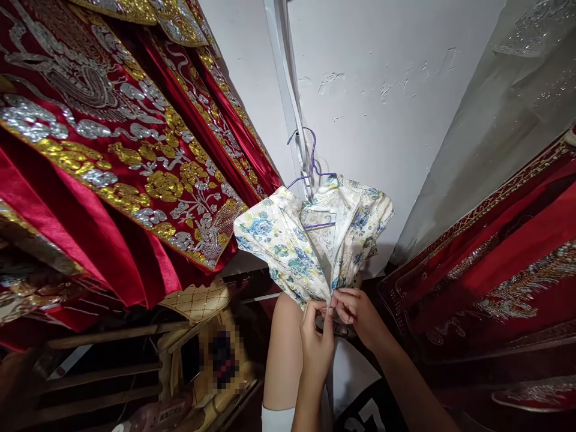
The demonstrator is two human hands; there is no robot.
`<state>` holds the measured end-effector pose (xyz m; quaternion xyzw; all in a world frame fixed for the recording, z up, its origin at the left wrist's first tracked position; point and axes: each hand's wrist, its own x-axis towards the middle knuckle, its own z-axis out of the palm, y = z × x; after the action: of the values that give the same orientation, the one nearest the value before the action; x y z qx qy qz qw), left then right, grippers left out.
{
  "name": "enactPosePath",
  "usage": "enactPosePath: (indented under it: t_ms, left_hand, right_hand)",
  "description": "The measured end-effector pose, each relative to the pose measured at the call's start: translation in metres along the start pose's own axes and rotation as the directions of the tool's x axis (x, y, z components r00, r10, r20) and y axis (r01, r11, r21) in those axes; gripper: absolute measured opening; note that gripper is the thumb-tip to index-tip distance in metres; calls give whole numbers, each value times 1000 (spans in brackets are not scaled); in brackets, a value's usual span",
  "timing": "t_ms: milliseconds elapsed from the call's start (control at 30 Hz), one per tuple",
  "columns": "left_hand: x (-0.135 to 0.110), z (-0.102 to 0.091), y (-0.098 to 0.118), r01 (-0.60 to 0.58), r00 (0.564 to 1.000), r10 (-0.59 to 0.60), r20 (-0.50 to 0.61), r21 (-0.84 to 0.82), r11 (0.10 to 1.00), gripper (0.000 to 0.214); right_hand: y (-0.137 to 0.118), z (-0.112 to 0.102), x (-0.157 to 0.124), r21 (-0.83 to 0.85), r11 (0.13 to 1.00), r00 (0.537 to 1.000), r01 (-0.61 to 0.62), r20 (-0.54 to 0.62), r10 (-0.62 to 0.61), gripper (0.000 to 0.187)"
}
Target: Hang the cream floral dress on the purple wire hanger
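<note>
A cream dress with blue and yellow flowers (288,240) hangs on a purple wire hanger (310,162) against the white wall. Its lower part is gathered into a bunch. My left hand (316,342) and my right hand (357,315) meet at that bunch, fingers pinched on the cloth near its central seam. Both hands are closed on the fabric, the fingertips close together.
Red satin robes with gold and silver embroidery (112,150) hang at the left. More red embroidered garments (495,282) lie at the right under a grey cover (504,120). A gold quilted bag (198,300) and wooden slats (103,372) sit low at the left.
</note>
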<state>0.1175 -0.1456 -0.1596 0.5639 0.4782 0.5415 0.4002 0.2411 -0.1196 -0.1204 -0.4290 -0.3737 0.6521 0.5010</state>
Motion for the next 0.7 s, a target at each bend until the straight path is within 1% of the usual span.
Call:
enactPosePath:
  t_ms: [67, 133, 200, 333, 400, 433, 500, 567, 633, 667, 700]
  left_hand:
    - [1, 0, -4, -28, 1000, 28, 7, 34, 999, 25]
    - [2, 0, -7, -52, 999, 52, 13, 62, 997, 26]
    - [2, 2, -11, -63, 998, 61, 24, 71, 995, 27]
    - [2, 7, -17, -65, 997, 61, 40, 91, 994, 28]
    - [2, 8, -19, -66, 996, 60, 59, 115, 991, 27]
    - [3, 7, -19, -68, 996, 59, 72, 131, 989, 27]
    - [8, 2, -17, -81, 993, 64, 104, 168, 982, 27]
    - [20, -4, -7, -122, 988, 98, 122, 209, 970, 25]
    - [39, -11, 14, -218, 975, 202, 89, 235, 947, 19]
    - [52, -15, 29, -286, 958, 285, 43, 246, 926, 15]
    - [67, -18, 46, -365, 925, 380, -10, 253, 896, 12]
  right_hand:
    - [-12, -1, 11, 79, 997, 1000, 28, -14, -27, 42]
    - [-31, -4, 27, 106, 991, 996, 84, -25, -82, 41]
    - [-60, -6, 46, 97, 986, 991, 136, -9, -135, 39]
    - [-131, -7, 81, 71, 976, 970, 208, 114, -215, 29]
    - [-159, -2, 91, 68, 966, 955, 249, 151, -256, 25]
    - [-169, 1, 92, 65, 961, 948, 270, 156, -277, 24]
    - [-175, 9, 90, 50, 946, 936, 319, 138, -323, 24]
    - [-169, 18, 81, 13, 923, 918, 384, 104, -383, 24]
    - [-158, 25, 70, -29, 893, 892, 449, 81, -445, 24]
    - [-153, 28, 65, -44, 881, 881, 470, 77, -466, 24]
    - [-149, 31, 60, -53, 874, 874, 484, 78, -479, 25]
